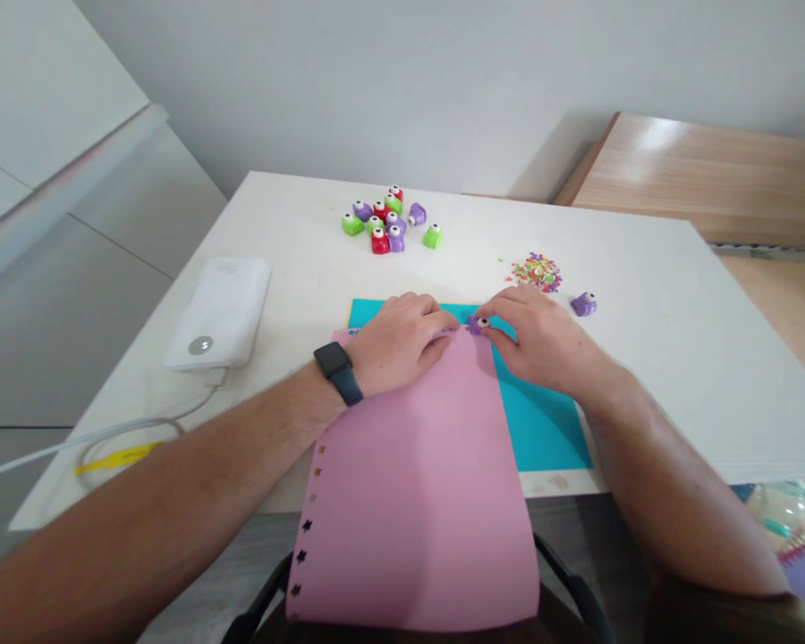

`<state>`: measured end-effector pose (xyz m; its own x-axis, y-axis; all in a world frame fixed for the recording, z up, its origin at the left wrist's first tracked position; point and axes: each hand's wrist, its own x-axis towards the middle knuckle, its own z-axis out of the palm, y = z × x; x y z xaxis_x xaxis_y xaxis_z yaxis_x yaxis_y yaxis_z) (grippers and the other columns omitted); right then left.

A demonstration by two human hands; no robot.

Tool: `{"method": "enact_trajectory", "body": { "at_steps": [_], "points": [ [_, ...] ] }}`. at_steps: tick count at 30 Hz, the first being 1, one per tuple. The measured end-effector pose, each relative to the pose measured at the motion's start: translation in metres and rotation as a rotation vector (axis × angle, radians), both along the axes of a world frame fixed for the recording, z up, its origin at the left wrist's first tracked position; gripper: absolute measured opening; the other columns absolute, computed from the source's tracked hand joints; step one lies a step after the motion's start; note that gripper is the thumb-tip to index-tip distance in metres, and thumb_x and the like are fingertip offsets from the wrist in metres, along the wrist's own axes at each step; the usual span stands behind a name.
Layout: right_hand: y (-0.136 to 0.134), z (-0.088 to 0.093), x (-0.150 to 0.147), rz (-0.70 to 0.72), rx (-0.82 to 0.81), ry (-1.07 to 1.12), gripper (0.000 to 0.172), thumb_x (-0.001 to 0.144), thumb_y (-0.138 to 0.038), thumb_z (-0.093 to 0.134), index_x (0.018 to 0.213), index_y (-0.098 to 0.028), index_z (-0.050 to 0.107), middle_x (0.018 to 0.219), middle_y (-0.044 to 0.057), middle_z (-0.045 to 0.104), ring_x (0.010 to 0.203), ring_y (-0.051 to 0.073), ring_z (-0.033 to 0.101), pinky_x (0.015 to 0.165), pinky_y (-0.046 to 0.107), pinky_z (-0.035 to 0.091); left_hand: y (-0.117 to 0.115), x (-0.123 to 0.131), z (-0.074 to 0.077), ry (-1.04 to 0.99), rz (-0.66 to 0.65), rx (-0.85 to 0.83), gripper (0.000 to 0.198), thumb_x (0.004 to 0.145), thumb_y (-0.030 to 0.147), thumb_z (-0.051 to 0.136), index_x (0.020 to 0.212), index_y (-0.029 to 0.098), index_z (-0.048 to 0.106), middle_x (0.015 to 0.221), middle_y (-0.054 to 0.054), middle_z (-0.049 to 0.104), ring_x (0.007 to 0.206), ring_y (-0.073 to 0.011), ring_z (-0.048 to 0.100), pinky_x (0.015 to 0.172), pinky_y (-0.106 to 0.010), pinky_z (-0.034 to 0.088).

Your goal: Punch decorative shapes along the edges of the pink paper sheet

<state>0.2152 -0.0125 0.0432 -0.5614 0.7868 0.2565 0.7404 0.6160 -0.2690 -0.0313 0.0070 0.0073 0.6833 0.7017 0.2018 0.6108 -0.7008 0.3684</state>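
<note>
Near the middle of the frame, the right hand (543, 344) is pinching a small purple punch (475, 326) between thumb and fingers, and the punch is sitting at the top edge of the pink sheet (419, 501), close to its right corner. The left hand (406, 344) is resting just beside it on the same edge, its index finger and thumb drawn near each other; whether they are gripping the paper or only pressing it, I cannot tell. It is probably steadying the edge so that the sheet is not sliding away from the punch.

The pink sheet is lying partly over a blue sheet (543, 420) and hanging past the front of the white table (671, 376), which seems to be bringing its far edge within easy reach. Star-like holes (307, 526) are running down its lower left side. A spare purple punch (583, 305) and a heap of confetti (538, 271) are lying right of centre, handy to the right hand, while more punches (394, 240) are standing grouped at upper centre, out of the paper's way.
</note>
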Motion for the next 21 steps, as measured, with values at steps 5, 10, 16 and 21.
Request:
{"method": "enact_trajectory", "body": {
  "at_steps": [5, 10, 16, 21],
  "points": [
    [-0.0005, 0.001, 0.0, 0.0, -0.005, -0.003, 0.02, 0.095, -0.012, 0.062, 0.109, -0.017, 0.076, 0.109, 0.014, 0.076, 0.106, 0.032, 0.069, 0.098, 0.046, 0.053, -0.0003, 0.0, 0.0002, -0.012, -0.004, 0.002, 0.029, 0.106, 0.029, 0.052, 0.122, 0.02, 0.074, 0.11, -0.011, 0.069, 0.104, -0.0275, 0.063, 0.097, -0.046, 0.05],
    [-0.001, 0.0024, -0.0003, -0.002, -0.004, -0.007, 0.021, 0.095, -0.012, 0.062, 0.109, -0.018, 0.076, 0.108, 0.014, 0.076, 0.106, 0.032, 0.068, 0.098, 0.047, 0.053, -0.0006, -0.0001, 0.0003, -0.013, -0.001, 0.008, 0.029, 0.106, 0.029, 0.051, 0.121, 0.02, 0.074, 0.109, -0.012, 0.069, 0.104, -0.0274, 0.064, 0.097, -0.046, 0.05],
    [-0.0012, 0.004, -0.0013, -0.006, -0.006, -0.016, 0.02, 0.096, -0.013, 0.062, 0.109, -0.018, 0.077, 0.108, 0.014, 0.076, 0.105, 0.032, 0.068, 0.098, 0.046, 0.053, -0.0004, -0.0005, -0.0015, -0.017, -0.005, 0.014, 0.028, 0.106, 0.028, 0.051, 0.122, 0.02, 0.073, 0.11, -0.011, 0.069, 0.105, -0.0271, 0.063, 0.098, -0.045, 0.05],
    [-0.0007, 0.0014, -0.0008, -0.003, 0.018, -0.021, 0.019, 0.097, -0.014, 0.062, 0.108, -0.015, 0.077, 0.107, 0.015, 0.077, 0.104, 0.032, 0.069, 0.098, 0.046, 0.053, -0.0021, 0.0011, -0.0017, -0.017, 0.003, 0.026, 0.033, 0.105, 0.025, 0.051, 0.132, 0.021, 0.069, 0.112, -0.011, 0.068, 0.108, -0.0273, 0.062, 0.101, -0.046, 0.049]
  ]
}}
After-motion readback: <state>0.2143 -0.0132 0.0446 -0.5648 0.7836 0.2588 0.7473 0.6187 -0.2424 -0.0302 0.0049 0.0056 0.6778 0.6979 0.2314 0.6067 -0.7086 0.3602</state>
